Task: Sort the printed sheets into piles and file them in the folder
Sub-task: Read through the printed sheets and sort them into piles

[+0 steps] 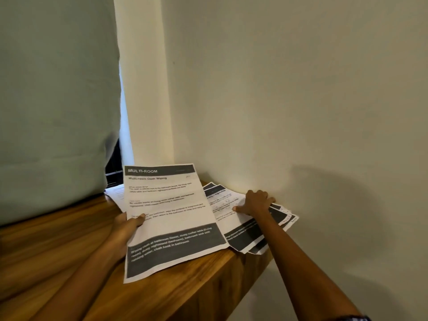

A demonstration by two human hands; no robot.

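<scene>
The left hand (128, 224) pinches the left edge of a printed sheet (171, 218) headed "MULTI-ROOM", thumb on top and the fingers tucked underneath out of sight. That sheet sits tilted, its lower part lying over the wooden counter (69, 239) and its top edge lifted toward the wall corner. A dark band of white lettering runs across its bottom.

To the right, the right hand (256, 203) rests palm down on a fanned pile of sheets (245, 230), fingers spread fairly flat and pressing the paper, thumb pointing left; it grasps nothing. The pile lies against the cream wall (289, 100) at the counter's far right end, with several corners hanging a little past the front edge. The held sheet overlaps the pile's left side.

Behind the held sheet, another bit of white paper (115, 193) peeks out on the counter, under the hem of a pale green curtain (53, 112) that fills the left of the view. The lettering on the pile is too blurred to read.
</scene>
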